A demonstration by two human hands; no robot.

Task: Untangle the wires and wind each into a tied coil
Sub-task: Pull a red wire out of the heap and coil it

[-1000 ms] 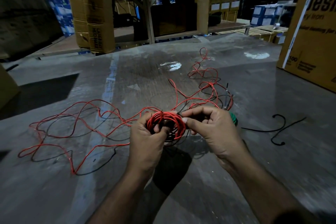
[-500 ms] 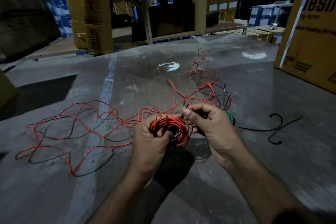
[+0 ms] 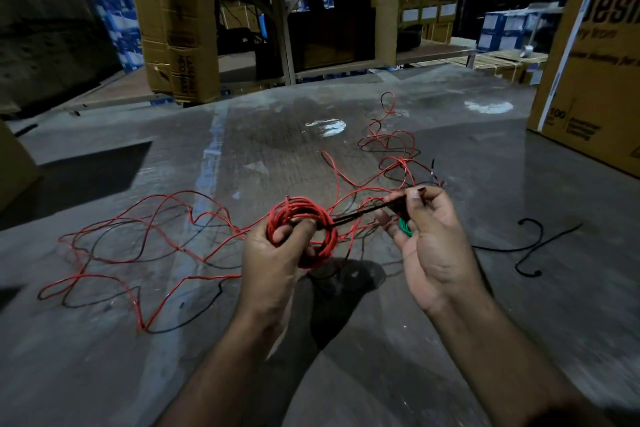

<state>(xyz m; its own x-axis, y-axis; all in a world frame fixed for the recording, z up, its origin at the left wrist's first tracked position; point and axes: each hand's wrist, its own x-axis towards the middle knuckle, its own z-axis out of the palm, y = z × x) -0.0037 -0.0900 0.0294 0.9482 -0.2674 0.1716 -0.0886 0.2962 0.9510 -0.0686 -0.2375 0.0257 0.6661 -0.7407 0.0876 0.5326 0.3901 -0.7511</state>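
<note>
My left hand (image 3: 273, 260) grips a round coil of red wire (image 3: 304, 215), thumb and fingers through its middle. My right hand (image 3: 429, 239) pinches a black tie wire (image 3: 360, 213) that runs taut from the coil to its fingertips. A green coil (image 3: 405, 228) lies on the floor, half hidden behind my right hand. Loose red wire (image 3: 138, 239) tangled with black wire sprawls over the floor to the left, and more red loops (image 3: 391, 146) lie beyond the hands.
A short black wire (image 3: 526, 246) lies on the grey floor (image 3: 346, 374) to the right. A big cardboard box (image 3: 595, 80) stands at far right, another box edge (image 3: 14, 163) at far left. Stacked cartons (image 3: 176, 17) and shelving stand behind.
My right hand has drawn away to the right from the coil, pulling the black tie wire taut. My left hand has kept hold of the red coil, which is now turned more face-on.
</note>
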